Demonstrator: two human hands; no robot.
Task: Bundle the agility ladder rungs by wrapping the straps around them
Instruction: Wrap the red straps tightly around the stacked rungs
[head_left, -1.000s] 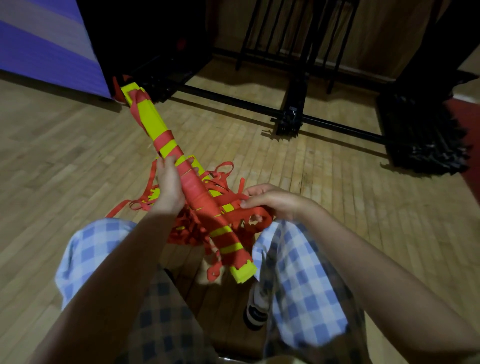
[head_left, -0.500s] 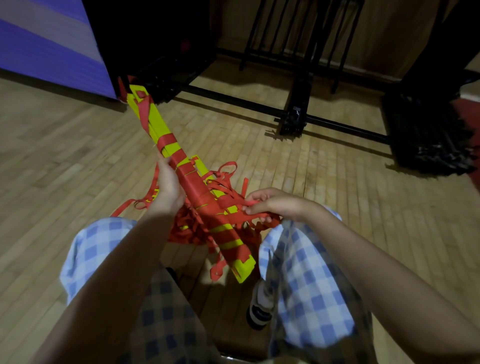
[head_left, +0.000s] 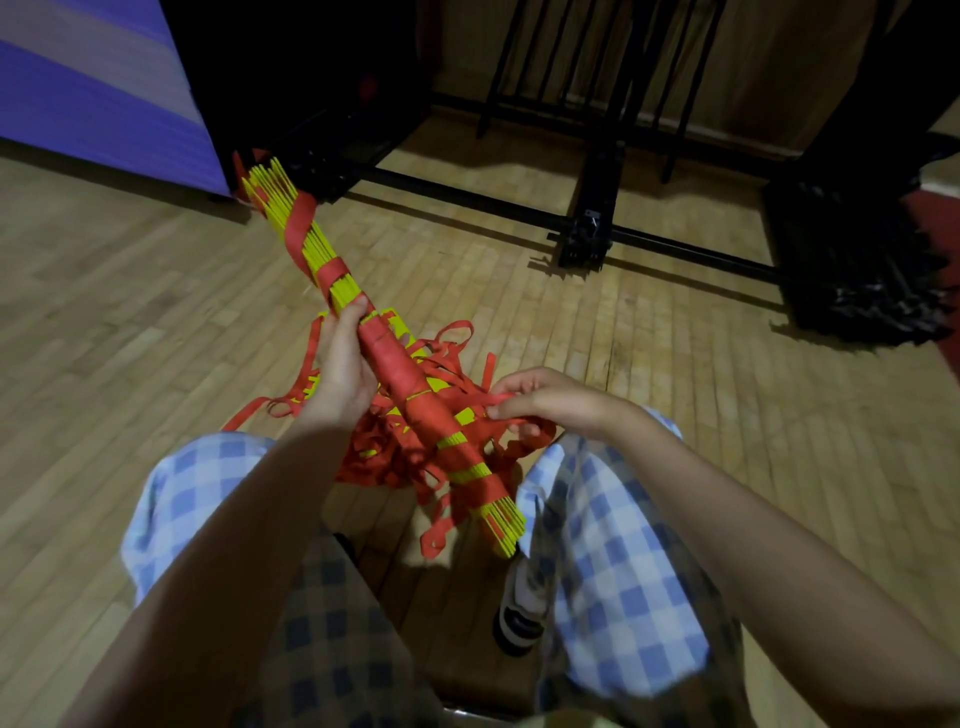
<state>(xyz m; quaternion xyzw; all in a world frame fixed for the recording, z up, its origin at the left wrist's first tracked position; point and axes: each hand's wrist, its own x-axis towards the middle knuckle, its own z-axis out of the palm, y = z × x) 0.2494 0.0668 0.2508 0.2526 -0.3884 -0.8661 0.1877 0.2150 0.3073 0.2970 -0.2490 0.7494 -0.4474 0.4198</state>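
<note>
The bundle of yellow rungs (head_left: 332, 270) runs diagonally through the centre of the view, its far end fanned out toward the upper left near the purple mat (head_left: 93, 88), its near end pointing down between the person's knees, above the white shoe (head_left: 522, 603). Red straps (head_left: 400, 374) are wound around the bundle along most of its length: tightly and continuously over the middle section, in separate bands with yellow showing between them toward both ends. The left hand (head_left: 340, 371) grips the bundle from the left at its middle, fingers curled over the top of the wrapped section and thumb lying along the side. The right hand (head_left: 540, 400) sits just to the right of the bundle, over the right knee, and pinches a length of red strap between thumb and fingertips; that strap leads leftward to the bundle. A loose tangle of unwound strap (head_left: 441, 348) hangs and spreads beneath and behind the bundle, with loops trailing onto the wooden floor (head_left: 675, 364) on both sides. The person is seated, legs apart, in blue checked trousers (head_left: 613, 545). Beyond the bundle stands a black metal frame (head_left: 592, 228) with upright bars, and a dark stack of equipment (head_left: 857, 260) rests on the floor at the right
</note>
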